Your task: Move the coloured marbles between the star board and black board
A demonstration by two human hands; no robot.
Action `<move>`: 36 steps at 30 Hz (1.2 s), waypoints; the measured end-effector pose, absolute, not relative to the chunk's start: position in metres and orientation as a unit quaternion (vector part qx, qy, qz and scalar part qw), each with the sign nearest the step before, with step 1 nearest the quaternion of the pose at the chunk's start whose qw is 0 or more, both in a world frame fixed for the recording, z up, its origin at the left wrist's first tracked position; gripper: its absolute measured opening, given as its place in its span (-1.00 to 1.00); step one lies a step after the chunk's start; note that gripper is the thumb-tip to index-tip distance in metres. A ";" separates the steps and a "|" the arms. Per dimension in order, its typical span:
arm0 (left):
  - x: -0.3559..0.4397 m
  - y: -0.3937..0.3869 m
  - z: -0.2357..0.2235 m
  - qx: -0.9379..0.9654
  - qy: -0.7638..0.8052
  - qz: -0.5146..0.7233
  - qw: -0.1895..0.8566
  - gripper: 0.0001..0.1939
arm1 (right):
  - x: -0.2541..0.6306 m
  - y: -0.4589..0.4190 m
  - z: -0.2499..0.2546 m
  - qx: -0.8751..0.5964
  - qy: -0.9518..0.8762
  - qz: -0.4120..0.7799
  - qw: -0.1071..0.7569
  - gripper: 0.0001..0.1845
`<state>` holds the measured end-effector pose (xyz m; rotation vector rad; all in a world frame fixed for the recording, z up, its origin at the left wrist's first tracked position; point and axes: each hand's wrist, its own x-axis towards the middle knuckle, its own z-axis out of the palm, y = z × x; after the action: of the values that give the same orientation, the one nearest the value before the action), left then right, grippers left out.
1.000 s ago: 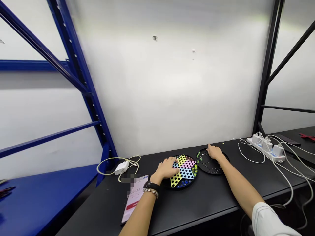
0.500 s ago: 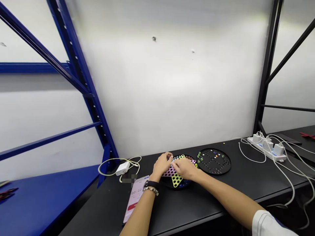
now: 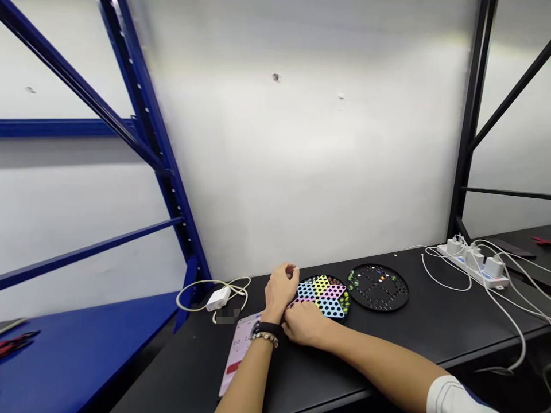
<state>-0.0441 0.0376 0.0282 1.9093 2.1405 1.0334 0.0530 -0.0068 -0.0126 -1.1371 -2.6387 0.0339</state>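
Observation:
A star-patterned Chinese checkers board (image 3: pixel 321 292) in yellow, pink and light blue lies in a round black tray, with marbles in the compartments around the star. At its left edge is my left hand (image 3: pixel 280 291), fingers curled inward; anything within them is hidden. My right hand (image 3: pixel 306 324) rests closed over the board's near left edge and covers part of it. Its fingertips are turned away, so what they grip cannot be seen. Just right of the board lies a round black lid-like tray (image 3: pixel 379 298) with several small marbles in it.
A phone (image 3: pixel 241 350) with a running timer lies under my left forearm. A white charger (image 3: pixel 218 299) with a looped cable is behind it. At the right stands a power strip (image 3: pixel 473 264) with plugs and trailing cords. Blue rack posts (image 3: pixel 159 155) rise at the left.
My right hand has moved from over the board's middle toward its near left edge, uncovering more of the star. My left hand stays by the left edge. The view has shifted slightly.

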 end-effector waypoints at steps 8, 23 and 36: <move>-0.043 0.034 0.031 0.630 0.672 0.389 -0.024 -0.80 | 0.056 -0.008 -0.015 -0.394 -0.900 0.019 0.186 -0.60; -0.041 0.033 0.032 0.631 0.660 0.408 -0.022 -0.81 | 0.070 0.005 -0.012 -0.376 -0.890 0.098 0.239 -0.61; -0.037 0.035 0.021 0.685 0.627 0.369 -0.040 -0.81 | 0.304 0.059 -0.003 -0.724 -0.683 0.009 0.092 -0.71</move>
<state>-0.0365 0.0353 0.0208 2.2073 2.0214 1.1897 0.3035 0.0588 -0.0033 -2.1516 -2.0294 0.0269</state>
